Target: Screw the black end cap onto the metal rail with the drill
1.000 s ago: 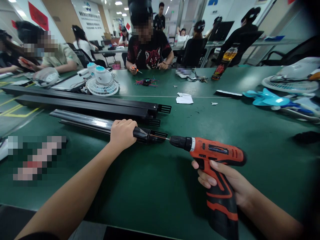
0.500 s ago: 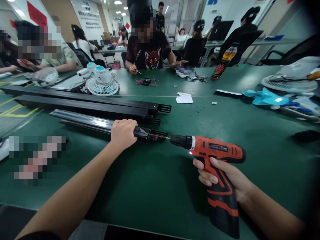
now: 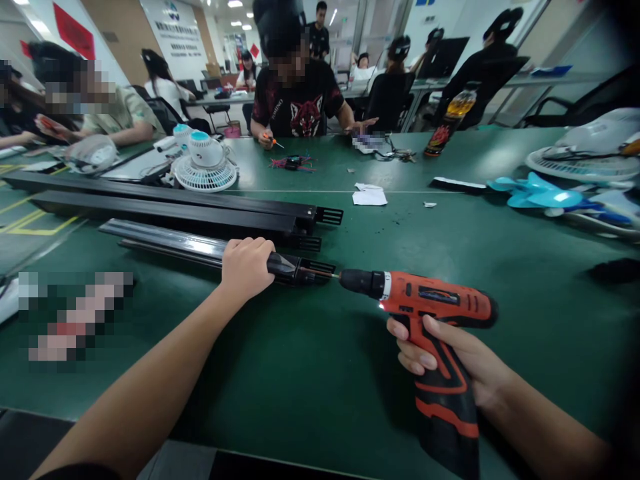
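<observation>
The right grip [image 3: 473, 353] is wrapped around an orange-and-black cordless drill [image 3: 440, 300] — its small light is lit, its bit [image 3: 332, 275] lined up at the slotted end of a glossy black rail [image 3: 170, 237]. The left grip [image 3: 247, 267] clasps that rail on the green tabletop [image 3: 300, 373]. Thicker black beams [image 3: 165, 213] lie just behind; farther off sits a white fan [image 3: 205, 160].
</observation>
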Action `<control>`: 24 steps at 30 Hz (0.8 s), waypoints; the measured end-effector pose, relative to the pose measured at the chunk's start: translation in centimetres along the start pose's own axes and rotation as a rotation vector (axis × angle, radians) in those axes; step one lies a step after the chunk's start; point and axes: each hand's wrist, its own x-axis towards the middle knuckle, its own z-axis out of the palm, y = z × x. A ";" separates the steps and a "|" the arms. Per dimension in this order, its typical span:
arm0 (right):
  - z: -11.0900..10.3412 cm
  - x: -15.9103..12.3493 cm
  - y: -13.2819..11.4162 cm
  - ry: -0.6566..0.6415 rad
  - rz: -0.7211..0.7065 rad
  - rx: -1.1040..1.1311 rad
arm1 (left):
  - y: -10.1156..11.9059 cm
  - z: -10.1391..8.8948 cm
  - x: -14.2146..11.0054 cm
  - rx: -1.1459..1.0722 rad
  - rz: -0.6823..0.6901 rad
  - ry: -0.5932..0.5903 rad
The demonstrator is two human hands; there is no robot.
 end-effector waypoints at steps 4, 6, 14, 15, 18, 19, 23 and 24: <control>0.1 -0.1 0.0 0.025 -0.033 -0.023 | 0.1 0.0 0.0 0.002 -0.001 0.007; 0.2 -0.2 0.0 0.035 -0.041 -0.033 | 0.1 0.0 0.0 -0.007 0.002 0.012; 0.6 -0.2 -0.1 0.041 -0.011 -0.020 | 0.1 0.1 -0.2 -0.022 0.005 0.049; 0.7 -0.2 -0.1 0.041 -0.014 -0.020 | 0.0 0.2 -0.2 -0.017 0.007 0.052; 1.0 -0.2 -0.1 0.043 -0.026 -0.018 | 0.0 0.3 -0.2 -0.009 0.009 0.067; 1.1 -0.2 -0.2 0.050 -0.034 -0.021 | 0.0 0.3 -0.2 -0.010 0.010 0.072; 1.5 -0.2 -0.2 0.087 -0.070 -0.039 | 0.0 0.4 -0.3 -0.021 0.011 0.082; 1.5 -0.2 -0.2 0.091 -0.060 -0.043 | 0.0 0.4 -0.3 -0.023 0.009 0.083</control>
